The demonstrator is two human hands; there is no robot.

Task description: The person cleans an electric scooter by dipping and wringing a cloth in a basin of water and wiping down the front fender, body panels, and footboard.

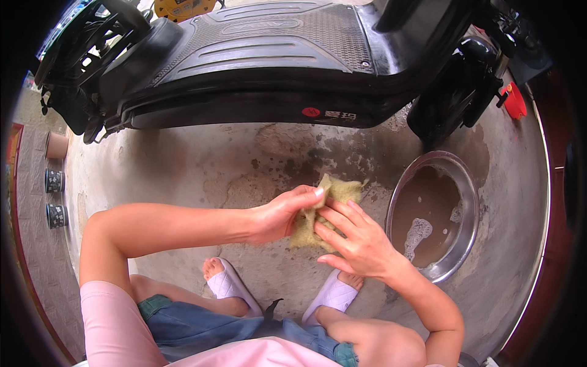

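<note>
A yellow-green cloth (346,191), crumpled and folded, is held up between both hands above the concrete floor. My left hand (286,211) grips its left part, with the thumb on top. Against its right side lie the fingers of my right hand (355,238), slightly spread; the palm side is hidden. To the right of the hands stands a metal basin (472,220) of murky brown water (424,202) with patches of foam. Beyond the hands is a black electric scooter (257,103), side on, its ridged footboard (275,46) facing up.
The concrete floor (179,179) has wet, dark patches near the scooter's front wheel (449,96). Small pots (55,181) line the left wall. At the far right lies a red plastic object (514,102); a yellow cable reel (181,8) is behind the scooter. My slippered feet (229,286) are below.
</note>
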